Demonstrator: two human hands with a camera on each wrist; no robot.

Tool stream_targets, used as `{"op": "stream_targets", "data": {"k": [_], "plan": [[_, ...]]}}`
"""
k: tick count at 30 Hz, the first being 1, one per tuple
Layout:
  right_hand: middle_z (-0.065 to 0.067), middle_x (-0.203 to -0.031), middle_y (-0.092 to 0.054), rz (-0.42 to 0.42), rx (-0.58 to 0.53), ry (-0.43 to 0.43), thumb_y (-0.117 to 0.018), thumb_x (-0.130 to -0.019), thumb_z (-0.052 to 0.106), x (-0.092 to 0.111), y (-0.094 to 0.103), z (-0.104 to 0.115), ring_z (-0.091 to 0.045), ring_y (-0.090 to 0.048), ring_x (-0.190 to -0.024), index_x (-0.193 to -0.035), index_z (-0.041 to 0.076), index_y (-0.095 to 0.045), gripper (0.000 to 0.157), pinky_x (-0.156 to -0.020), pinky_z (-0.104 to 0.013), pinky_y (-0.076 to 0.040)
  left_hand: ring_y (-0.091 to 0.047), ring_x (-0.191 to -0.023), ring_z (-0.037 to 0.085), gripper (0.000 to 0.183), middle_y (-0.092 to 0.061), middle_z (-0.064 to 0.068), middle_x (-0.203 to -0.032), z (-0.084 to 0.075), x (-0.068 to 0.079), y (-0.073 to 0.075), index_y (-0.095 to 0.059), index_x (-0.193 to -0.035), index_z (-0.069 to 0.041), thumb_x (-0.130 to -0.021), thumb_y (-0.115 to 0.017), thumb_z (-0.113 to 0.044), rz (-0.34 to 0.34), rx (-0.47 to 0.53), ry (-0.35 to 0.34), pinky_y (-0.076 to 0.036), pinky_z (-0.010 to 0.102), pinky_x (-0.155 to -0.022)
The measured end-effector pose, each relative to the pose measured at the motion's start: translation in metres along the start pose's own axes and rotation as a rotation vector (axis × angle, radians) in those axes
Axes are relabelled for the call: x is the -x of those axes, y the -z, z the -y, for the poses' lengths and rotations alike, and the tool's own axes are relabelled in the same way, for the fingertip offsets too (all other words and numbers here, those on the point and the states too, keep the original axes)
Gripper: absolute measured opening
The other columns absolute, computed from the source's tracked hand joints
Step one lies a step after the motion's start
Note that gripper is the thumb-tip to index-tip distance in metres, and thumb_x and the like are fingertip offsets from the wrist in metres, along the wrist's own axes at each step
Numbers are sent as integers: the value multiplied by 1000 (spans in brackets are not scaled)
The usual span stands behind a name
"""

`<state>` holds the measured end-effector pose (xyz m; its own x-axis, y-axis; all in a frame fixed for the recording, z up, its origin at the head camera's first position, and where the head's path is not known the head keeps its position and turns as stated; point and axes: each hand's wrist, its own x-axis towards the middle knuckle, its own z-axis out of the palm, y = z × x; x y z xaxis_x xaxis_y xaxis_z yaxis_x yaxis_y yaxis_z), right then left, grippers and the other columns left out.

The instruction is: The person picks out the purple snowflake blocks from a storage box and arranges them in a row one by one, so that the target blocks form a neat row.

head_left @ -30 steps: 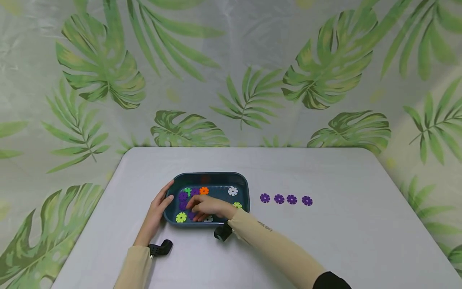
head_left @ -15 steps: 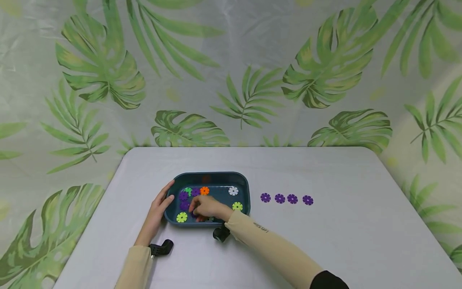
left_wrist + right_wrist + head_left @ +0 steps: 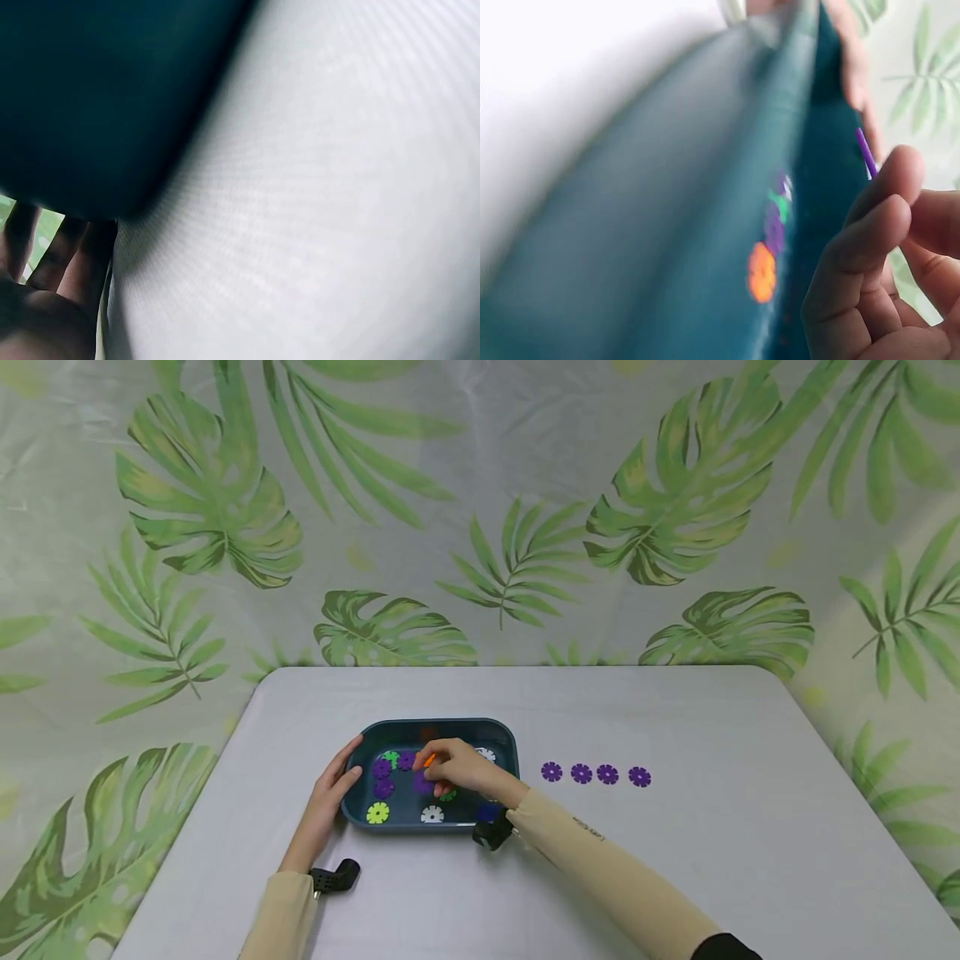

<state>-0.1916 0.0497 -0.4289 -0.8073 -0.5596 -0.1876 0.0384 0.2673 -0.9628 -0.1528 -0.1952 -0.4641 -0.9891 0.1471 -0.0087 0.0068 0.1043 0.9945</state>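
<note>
In the head view, my left hand (image 3: 324,797) holds the left end of a dark teal tray (image 3: 504,752), its thumb at the rim. Seen from the left wrist, its fingers (image 3: 56,259) reach along the tray's outer wall. Over the middle of the tray, my right hand (image 3: 461,767) pinches a purple snowflake disc (image 3: 423,783) between thumb and fingertips. The right wrist view shows this disc (image 3: 866,152) edge-on. Below the hand lie more snowflake discs: purple ones (image 3: 382,768), a lime one (image 3: 378,812), a white one (image 3: 432,814) and an orange one (image 3: 762,272).
Right of the tray, several purple snowflake discs (image 3: 581,773) lie in a row on the white table (image 3: 712,843). A green disc (image 3: 391,758) and another white disc (image 3: 486,753) are at the tray's back. A leaf-patterned cloth (image 3: 517,510) hangs behind the table.
My right hand has risen and moved right and back within the tray, carrying a purple snowflake disc. The white disc at the tray's front has come into view. My left hand stays put.
</note>
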Motion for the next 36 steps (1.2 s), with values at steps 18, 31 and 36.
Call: {"op": "stream_targets", "data": {"k": [18,31,36], "plan": [[-11,-86,-57,-220,-42,-34,-50,-98,9,78,126,-28,-18,-58,-69,-117,-6,-55,24,-72,-34,-54,-11,-144,23,50,-22,7,-156,0,0,0,-31,-150,-11,-102,-44,-14,-1,-3,11,-9,49,-113],[-7,-87,-58,-446,-10,-153,-47,-100,11,172,211,-96,-14,-58,-70,-122,-12,-47,32,-67,-30,-54,-11,-144,23,50,-22,6,-156,-1,0,0,-31,-151,-12,-102,-45,-15,3,-4,14,-9,49,-113],[-6,-86,-59,-498,19,-192,-46,-98,6,197,222,-117,-11,-59,-66,-119,-17,-47,31,-63,-27,-53,-11,-144,23,51,-21,6,-156,-2,1,0,-31,-151,-12,-102,-45,-18,3,-8,17,-9,49,-113]]}}
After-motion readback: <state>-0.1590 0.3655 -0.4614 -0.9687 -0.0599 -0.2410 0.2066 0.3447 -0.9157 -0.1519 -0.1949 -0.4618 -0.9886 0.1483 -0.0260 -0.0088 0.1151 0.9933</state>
